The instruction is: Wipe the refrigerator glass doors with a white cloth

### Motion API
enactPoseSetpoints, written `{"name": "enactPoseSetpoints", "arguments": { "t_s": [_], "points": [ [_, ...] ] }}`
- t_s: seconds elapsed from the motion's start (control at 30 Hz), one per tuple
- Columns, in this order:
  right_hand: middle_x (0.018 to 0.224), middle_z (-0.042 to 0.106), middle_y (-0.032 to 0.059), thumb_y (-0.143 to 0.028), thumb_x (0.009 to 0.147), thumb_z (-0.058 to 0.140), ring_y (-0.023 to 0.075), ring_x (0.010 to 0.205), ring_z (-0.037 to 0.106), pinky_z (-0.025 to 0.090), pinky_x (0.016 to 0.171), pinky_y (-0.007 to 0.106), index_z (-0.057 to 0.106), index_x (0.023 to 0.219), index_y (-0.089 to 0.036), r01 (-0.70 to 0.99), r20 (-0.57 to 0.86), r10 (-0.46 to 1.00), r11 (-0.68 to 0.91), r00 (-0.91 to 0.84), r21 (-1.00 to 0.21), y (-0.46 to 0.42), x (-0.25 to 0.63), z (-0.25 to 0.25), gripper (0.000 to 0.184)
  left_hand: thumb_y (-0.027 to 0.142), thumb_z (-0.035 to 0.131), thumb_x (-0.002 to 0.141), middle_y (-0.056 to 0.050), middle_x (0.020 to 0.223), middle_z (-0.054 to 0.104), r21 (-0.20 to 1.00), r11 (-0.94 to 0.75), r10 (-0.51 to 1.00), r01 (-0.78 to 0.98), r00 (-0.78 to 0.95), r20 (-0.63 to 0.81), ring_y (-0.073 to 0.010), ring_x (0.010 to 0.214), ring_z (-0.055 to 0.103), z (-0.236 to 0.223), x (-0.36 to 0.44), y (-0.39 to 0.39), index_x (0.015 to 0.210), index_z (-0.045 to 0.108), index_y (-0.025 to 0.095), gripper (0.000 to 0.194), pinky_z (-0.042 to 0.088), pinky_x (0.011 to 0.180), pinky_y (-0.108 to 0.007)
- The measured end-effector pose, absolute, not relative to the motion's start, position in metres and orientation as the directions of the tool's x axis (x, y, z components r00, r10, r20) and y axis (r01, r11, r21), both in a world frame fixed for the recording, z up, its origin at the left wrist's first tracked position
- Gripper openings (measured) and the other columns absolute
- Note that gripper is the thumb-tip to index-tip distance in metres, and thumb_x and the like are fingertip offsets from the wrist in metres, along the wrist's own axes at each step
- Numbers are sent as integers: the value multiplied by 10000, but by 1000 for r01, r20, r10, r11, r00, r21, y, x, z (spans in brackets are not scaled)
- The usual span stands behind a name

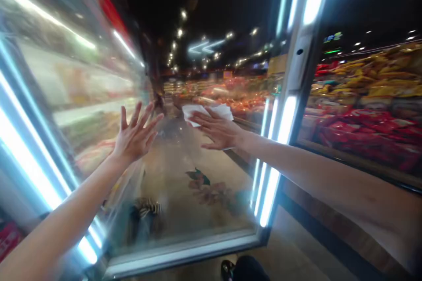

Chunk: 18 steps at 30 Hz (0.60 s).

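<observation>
A glass door with bright light strips along its sides stands open in front of me. My left hand has its palm towards the pane, with the fingers spread and nothing in them. Under the flat, outstretched fingers of my right hand lies a white paper wipe. That hand presses the wipe against the glass, and the folded edges stick out beyond the fingers. Both arms reach forward, the right one across the door's lit right side.
Blurred refrigerated shelves show through the pane on the left. Red and yellow packaged goods are piled on the right. A flower decal or reflection shows low on the glass. My shoe is below the door.
</observation>
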State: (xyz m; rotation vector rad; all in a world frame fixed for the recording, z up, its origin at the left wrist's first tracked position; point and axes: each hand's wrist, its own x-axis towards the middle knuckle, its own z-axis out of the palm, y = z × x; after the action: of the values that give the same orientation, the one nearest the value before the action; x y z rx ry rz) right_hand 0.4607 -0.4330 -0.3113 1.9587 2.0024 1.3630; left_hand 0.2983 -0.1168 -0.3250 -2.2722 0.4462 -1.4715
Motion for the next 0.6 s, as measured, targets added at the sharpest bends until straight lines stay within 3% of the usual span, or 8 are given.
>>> {"name": "enactPoseSetpoints", "arguments": {
  "t_s": [0.13,0.2,0.3,0.43,0.5,0.6],
  "points": [
    [1736,172,239,-564,1043,450,377,1637,80,39,1293,706,56,1675,-61,816,783,608,-383,-131,434,-384,441,-313,899,341,548,1001,-13,1758,145,-427,-904,-382,9,432,817,-283,1631,-23,-335,266,-79,1638,176,434,743,-88,1306,-669],
    [1731,224,214,-610,1027,463,359,1635,118,55,1313,666,172,1664,-70,823,735,656,-315,-172,474,-356,428,-329,884,359,535,1007,-18,1762,128,-375,-926,-319,34,459,829,-297,1629,-37,-344,251,-63,1636,190,434,721,-82,1301,-684],
    [1703,354,109,-649,1005,488,257,1611,257,110,1355,519,341,1621,-153,814,517,801,-65,-302,578,-320,407,-372,805,368,519,1015,-13,1765,109,-290,-954,-221,70,487,845,-296,1626,-60,-371,233,-42,1633,207,434,696,-88,1302,-676],
    [1718,276,178,-549,1015,528,298,1638,129,0,1346,583,325,1616,-68,869,595,775,-129,-212,478,-285,385,-445,796,349,525,1009,-5,1766,70,-192,-974,-105,125,501,859,-289,1628,-77,-431,216,-23,1637,189,421,716,-101,1306,-654],
    [1704,323,151,-503,1008,553,243,1640,117,-21,1360,505,401,1581,-87,882,574,785,-79,-232,465,-272,375,-484,725,339,530,1006,-5,1764,30,-168,-975,-73,147,504,861,-286,1626,-95,-465,209,-17,1643,168,403,735,-87,1310,-653],
    [1659,430,76,-428,990,585,135,1614,214,35,1364,346,508,1515,-160,862,435,829,105,-351,495,-256,362,-538,594,302,538,999,4,1760,8,-147,-975,-38,166,527,849,-280,1626,-91,-519,197,-14,1642,157,405,755,-54,1318,-648]
  ]
}}
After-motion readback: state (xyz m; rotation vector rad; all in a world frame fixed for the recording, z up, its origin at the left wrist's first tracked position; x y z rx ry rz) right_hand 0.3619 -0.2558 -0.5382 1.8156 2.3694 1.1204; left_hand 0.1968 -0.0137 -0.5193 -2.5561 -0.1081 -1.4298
